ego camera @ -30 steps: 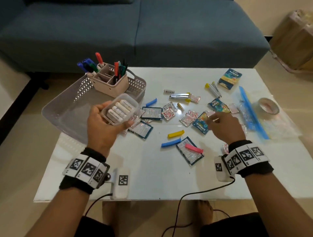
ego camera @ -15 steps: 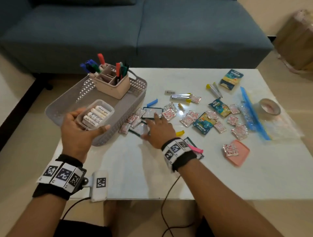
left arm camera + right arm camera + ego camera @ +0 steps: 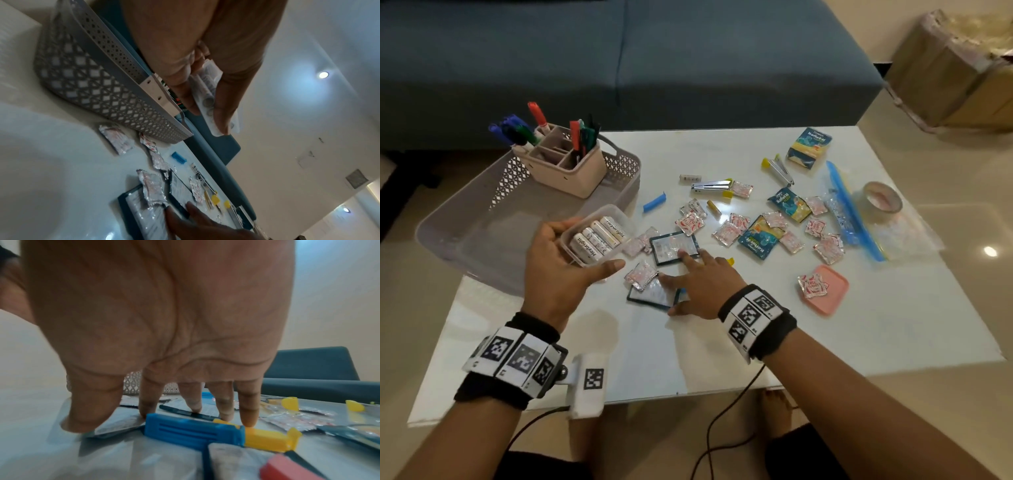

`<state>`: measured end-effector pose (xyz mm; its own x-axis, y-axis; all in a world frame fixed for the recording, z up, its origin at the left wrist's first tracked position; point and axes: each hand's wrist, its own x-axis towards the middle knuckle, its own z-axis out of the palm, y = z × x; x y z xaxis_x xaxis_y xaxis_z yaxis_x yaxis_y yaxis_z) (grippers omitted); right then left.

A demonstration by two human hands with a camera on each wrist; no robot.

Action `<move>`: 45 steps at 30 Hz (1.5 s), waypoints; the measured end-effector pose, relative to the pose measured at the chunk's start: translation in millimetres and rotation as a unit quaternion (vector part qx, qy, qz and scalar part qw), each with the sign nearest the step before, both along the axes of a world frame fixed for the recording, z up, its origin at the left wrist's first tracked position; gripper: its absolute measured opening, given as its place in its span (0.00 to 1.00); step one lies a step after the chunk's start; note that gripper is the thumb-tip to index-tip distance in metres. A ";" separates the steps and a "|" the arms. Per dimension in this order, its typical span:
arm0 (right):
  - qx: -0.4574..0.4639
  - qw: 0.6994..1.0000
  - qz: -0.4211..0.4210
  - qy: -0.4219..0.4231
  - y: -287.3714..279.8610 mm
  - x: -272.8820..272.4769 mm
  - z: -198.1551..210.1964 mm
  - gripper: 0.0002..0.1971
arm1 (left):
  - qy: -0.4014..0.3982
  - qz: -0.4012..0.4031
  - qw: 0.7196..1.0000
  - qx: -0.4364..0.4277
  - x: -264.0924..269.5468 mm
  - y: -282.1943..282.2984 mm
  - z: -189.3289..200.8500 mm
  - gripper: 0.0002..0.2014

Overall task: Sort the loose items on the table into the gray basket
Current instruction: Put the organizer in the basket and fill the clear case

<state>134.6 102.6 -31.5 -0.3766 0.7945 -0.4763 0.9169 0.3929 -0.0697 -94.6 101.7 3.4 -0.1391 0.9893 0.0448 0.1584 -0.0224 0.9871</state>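
Note:
The gray lattice basket [image 3: 482, 222] sits at the table's left and holds a beige pen organizer [image 3: 571, 171]. My left hand [image 3: 571, 253] grips a clear plastic box [image 3: 595, 236] of white labelled cylinders, held just off the basket's near right corner; the left wrist view shows the fingers curled round the box [image 3: 211, 91]. My right hand [image 3: 681, 282] lies spread with straight fingers on two dark-framed flat packets [image 3: 674, 246]. The right wrist view shows its fingertips [image 3: 248, 420] touching the packets beside a blue clip [image 3: 191, 431] and a yellow clip [image 3: 269, 439].
Several red-and-white foil sachets [image 3: 729, 233], blue snack packs [image 3: 760, 238], two staplers [image 3: 712, 186], a blue clip [image 3: 654, 202], a zip bag [image 3: 859, 219], a tape roll [image 3: 881, 200] and a pink lid [image 3: 828, 291] are scattered on the white table [image 3: 722, 349]. A blue sofa stands behind.
My right hand has swept from the sachets at the right over to the dark-framed packets in the middle. The left hand keeps the clear box, still near the basket.

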 end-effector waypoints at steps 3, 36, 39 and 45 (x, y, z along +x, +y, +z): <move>-0.012 1.000 0.004 0.018 -6.1 22.3 5.2 0.36 | -0.001 0.002 1.000 -0.006 12.9 1.5 -0.9 0.43; 0.070 0.975 -0.132 0.167 19.5 45.7 9.2 0.45 | -0.052 0.108 0.993 -0.008 -71.8 18.6 3.9 0.46; 0.003 0.995 -0.076 0.065 23.9 25.9 -2.3 0.61 | -0.053 0.118 0.992 -0.010 -58.4 15.8 6.5 0.41; -0.028 0.995 -0.063 0.075 31.5 21.2 -2.4 0.59 | -0.055 0.110 0.992 -0.019 -43.9 11.2 7.5 0.43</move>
